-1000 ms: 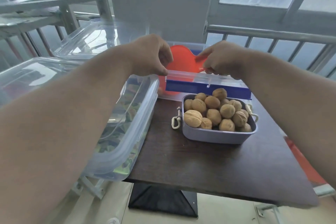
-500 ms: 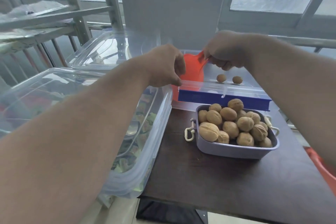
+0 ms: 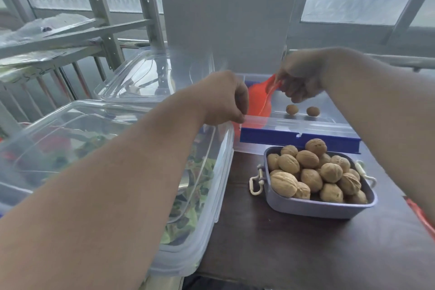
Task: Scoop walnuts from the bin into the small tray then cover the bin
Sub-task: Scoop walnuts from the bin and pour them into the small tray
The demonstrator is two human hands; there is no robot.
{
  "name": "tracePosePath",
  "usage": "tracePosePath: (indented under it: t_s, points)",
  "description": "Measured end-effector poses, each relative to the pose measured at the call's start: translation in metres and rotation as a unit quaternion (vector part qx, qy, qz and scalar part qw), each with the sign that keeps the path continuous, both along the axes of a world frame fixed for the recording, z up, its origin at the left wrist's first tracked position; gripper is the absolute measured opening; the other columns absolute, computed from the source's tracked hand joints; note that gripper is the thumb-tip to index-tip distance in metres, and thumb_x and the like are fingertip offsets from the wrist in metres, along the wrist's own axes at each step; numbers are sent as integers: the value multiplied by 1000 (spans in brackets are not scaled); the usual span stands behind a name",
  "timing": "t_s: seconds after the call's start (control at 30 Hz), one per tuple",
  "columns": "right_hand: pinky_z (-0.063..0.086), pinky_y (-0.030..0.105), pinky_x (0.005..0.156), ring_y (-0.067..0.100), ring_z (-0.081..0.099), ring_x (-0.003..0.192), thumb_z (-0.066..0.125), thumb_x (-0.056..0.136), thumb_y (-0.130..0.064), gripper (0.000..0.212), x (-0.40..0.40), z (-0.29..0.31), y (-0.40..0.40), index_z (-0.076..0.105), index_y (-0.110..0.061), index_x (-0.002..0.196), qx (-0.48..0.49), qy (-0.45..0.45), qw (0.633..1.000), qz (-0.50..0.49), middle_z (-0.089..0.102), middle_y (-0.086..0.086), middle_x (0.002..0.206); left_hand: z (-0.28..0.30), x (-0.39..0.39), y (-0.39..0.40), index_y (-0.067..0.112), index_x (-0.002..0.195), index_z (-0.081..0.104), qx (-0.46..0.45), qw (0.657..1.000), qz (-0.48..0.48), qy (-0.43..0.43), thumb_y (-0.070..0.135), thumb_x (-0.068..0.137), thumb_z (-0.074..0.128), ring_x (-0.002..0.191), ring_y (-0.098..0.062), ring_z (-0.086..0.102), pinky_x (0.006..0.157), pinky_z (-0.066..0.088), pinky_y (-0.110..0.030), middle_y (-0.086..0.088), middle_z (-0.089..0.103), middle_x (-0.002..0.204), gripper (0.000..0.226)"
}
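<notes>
Gripping the clear bin's [image 3: 294,125] front rim with our left hand [image 3: 223,99], we pinch the orange scoop [image 3: 260,99] in our right hand [image 3: 299,77]; two walnuts [image 3: 302,110] lie inside, the grey tray [image 3: 317,205] heaped.

The small tray [image 3: 315,207] heaped with walnuts [image 3: 310,172] sits on the table [image 3: 294,247], just before the bin [image 3: 299,139]; two walnuts [image 3: 302,110] lie in the bin, right of the scoop [image 3: 260,99]; lidded containers [image 3: 117,148] stand left of both.
</notes>
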State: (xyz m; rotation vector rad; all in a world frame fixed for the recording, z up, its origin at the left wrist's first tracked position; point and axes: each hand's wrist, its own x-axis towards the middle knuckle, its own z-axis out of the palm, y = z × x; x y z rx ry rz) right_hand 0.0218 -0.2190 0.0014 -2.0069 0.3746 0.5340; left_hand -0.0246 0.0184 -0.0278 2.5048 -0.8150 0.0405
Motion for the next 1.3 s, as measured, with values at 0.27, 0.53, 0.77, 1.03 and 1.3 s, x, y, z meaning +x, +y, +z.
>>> tracePosePath:
  t_s: [0.27, 0.53, 0.77, 1.03, 1.3]
  points:
    - [13, 25, 56, 10, 17, 55, 46, 108, -9, 30, -34, -38, -36, 69, -1, 125, 117, -50, 986, -105, 27, 0, 66, 1, -1, 1, 21, 77, 81, -20, 1000, 1, 21, 13, 78, 92, 69, -3, 70, 57, 49, -9, 8, 78, 76, 14]
    - [54, 39, 85, 38, 68, 104, 44, 103, -19, 50, -52, -39, 6, 64, -39, 144, -414, -407, 808, 104, 74, 13, 119, 2, -1, 3, 20, 74, 82, -23, 999, -7, 34, 11, 77, 91, 85, -12, 78, 77, 63, -26, 5, 80, 79, 13]
    - [53, 36, 91, 30, 65, 109, 48, 104, -17, 49, -55, -32, 22, 63, -35, 146, -424, -366, 816, 141, 68, 7, 137, 3, -1, 3, 19, 75, 82, -22, 999, -5, 40, 9, 78, 89, 79, -12, 77, 74, 61, -25, 5, 81, 80, 13]
    - [23, 28, 50, 15, 27, 49, 53, 97, -3, 29, -28, 23, 14, 80, -2, 108, -177, -131, 966, 137, 41, 4, 59, 4, -2, 2, 20, 76, 82, -11, 999, 2, 35, 9, 77, 91, 71, -7, 72, 69, 55, -20, 7, 79, 74, 14]
    - [16, 27, 55, 11, 20, 49, 42, 108, -9, 34, -9, -5, -9, 68, -1, 129, 35, -22, 999, 7, 29, -2, 59, 3, -4, 2, 22, 74, 82, -18, 999, 1, 34, 10, 77, 91, 65, 0, 69, 66, 51, -17, 12, 77, 70, 15]
